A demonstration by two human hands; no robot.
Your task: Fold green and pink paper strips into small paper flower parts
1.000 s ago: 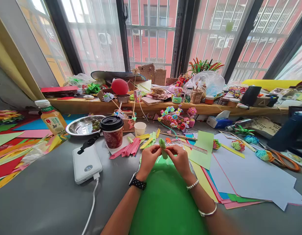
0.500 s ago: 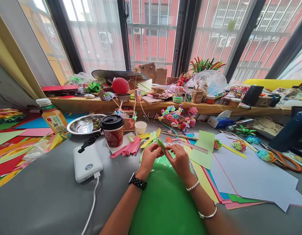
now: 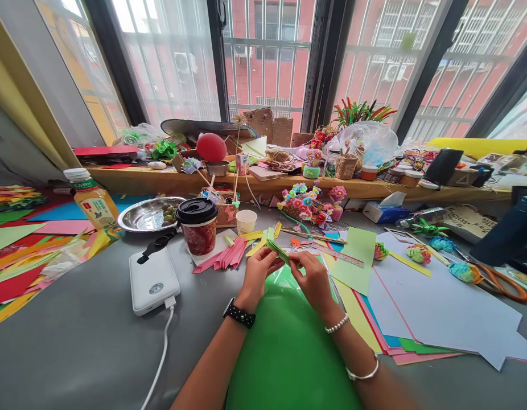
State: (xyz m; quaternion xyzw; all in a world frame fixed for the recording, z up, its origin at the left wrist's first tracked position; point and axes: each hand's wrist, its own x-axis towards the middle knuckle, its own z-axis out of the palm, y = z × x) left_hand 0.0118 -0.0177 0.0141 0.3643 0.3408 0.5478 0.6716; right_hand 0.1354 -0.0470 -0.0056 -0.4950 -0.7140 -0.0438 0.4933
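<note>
Between my two hands is a small folded strip of green paper point(image 3: 279, 250), pinched at both ends. My left hand point(image 3: 259, 274) has thumb and fingers closed on its left part. The fingers of my right hand point(image 3: 311, 278) close on its right end. Below both hands bulges a large shiny green balloon point(image 3: 289, 347). Pink folded paper strips point(image 3: 230, 255) lie to the left of my left hand, near a white paper cup point(image 3: 246, 222). A light green paper sheet point(image 3: 355, 262) lies to the right, with a ruler point(image 3: 338, 254) across it.
At left stand a lidded coffee cup point(image 3: 197, 230), a white power bank point(image 3: 153, 282) with a cable, a metal bowl point(image 3: 131, 219) and a juice bottle point(image 3: 95, 202). White sheets point(image 3: 438, 307), crumpled paper flowers point(image 3: 417, 254) and orange-handled scissors point(image 3: 498, 282) lie at right. Crafts crowd the windowsill point(image 3: 272, 185).
The green paper strip has turned from steeply upright to a flatter slant, showing more of its length to the left. Both hands keep hold of it and have barely moved.
</note>
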